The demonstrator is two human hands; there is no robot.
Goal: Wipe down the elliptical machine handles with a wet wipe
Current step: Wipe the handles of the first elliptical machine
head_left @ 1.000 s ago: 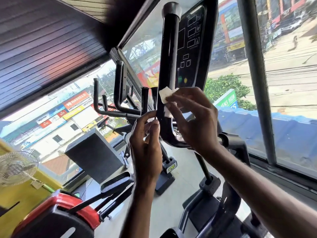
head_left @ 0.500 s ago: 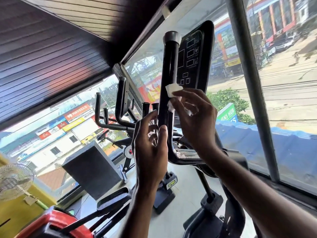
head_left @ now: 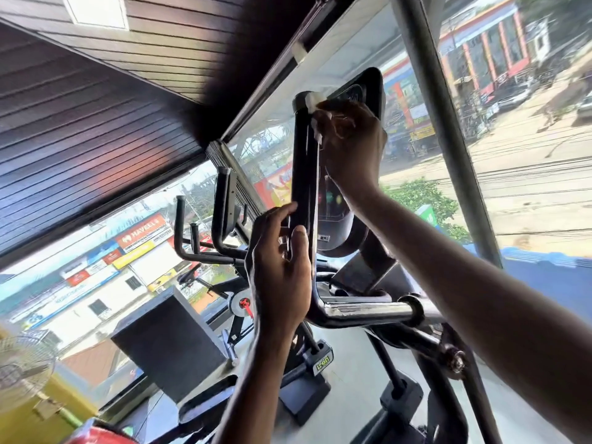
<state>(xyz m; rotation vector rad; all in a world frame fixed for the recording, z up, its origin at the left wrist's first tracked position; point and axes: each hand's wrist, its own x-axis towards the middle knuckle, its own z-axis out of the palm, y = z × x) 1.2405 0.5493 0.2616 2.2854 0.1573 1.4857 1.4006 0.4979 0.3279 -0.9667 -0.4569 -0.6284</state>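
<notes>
In the head view, a glossy black tubular handle [head_left: 302, 174] is standing upright at centre frame, smooth and round, with a dull grey cap at its top. At its foot it is bending into a polished chrome bar [head_left: 368, 310] running toward the right. Behind it, a flat black console [head_left: 368, 88] with rounded corners is showing against the window glass.

The wet wipe [head_left: 313, 100] — white, crumpled and thin — is sitting at the very top of the handle, just under the cap, with a loose strip hanging down the tube's right side. The right hand [head_left: 350, 139] is pinching it with curled fingers and pressing it against the tube. The left hand [head_left: 282, 270] is gripping the handle's lower stretch, fingers wrapping round it and thumb lying flat along the front.

At lower left, a matte black box [head_left: 166, 344] and a wire-caged fan [head_left: 22, 370] are sitting by the window.
</notes>
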